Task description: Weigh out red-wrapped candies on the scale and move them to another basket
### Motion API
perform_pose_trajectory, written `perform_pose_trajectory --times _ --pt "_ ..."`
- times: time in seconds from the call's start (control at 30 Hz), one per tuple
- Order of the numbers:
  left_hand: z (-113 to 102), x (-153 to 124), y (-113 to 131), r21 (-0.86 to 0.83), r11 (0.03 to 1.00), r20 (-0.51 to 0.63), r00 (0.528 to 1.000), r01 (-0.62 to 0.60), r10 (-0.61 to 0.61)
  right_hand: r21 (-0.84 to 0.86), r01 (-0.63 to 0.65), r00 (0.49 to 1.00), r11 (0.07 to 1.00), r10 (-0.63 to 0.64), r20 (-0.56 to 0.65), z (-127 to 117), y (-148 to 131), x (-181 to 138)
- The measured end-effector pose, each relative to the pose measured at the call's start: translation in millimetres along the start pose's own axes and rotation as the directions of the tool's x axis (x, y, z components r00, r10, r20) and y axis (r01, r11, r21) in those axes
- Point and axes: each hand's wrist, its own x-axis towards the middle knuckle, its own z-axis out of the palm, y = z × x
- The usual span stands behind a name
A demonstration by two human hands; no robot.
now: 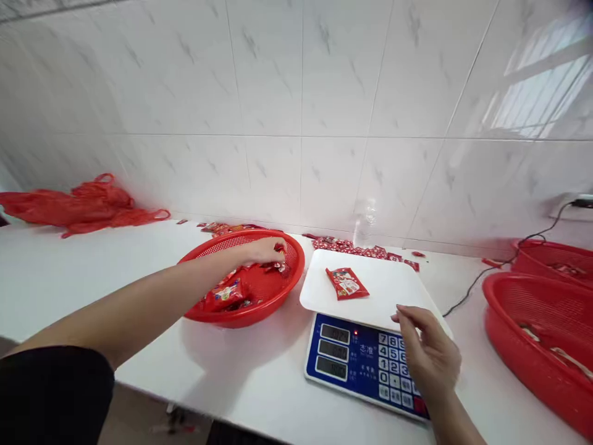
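My left hand (pixel 267 251) reaches over the right part of a red plastic basket (pixel 241 320), its fingers closed on a small red packet (pixel 280 248). Below the forearm, shiny red packets (pixel 225 295) lie in the basket. My right hand (pixel 430 349) hovers over the right front of a blue digital scale (pixel 365 358), thumb and fingertips drawn together, with nothing visible between them. A single red packet with a printed picture (pixel 346 283) rests on the scale's white pan (pixel 389 278); neither hand touches it.
Many small red packets (pixel 361 249) lie along the tiled wall. Red plastic bags (pixel 83 207) are heaped at the far left. Another red basket (pixel 528 334) with items inside stands at right, a further one (pixel 551 254) behind it. A black cable (pixel 477 281) runs from the wall.
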Motion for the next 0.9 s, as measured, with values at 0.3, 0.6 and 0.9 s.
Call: perform_pose_trajectory --times 0.3,0.6,0.9 --pt "56 34 53 -0.184 0.983 0.211 0.977 0.027 0.012 -0.039 -0.005 1.0 0.999 0.006 0.017 1 -8 6" --pt "61 35 60 -0.029 0.998 0.177 0.983 0.048 -0.042 -0.001 0.009 1.0 1.0 -0.009 0.012 4 -11 9" --pt "66 38 49 0.029 0.999 0.176 0.983 0.044 -0.049 0.009 -0.012 1.0 1.0 0.012 0.019 3 -12 11"
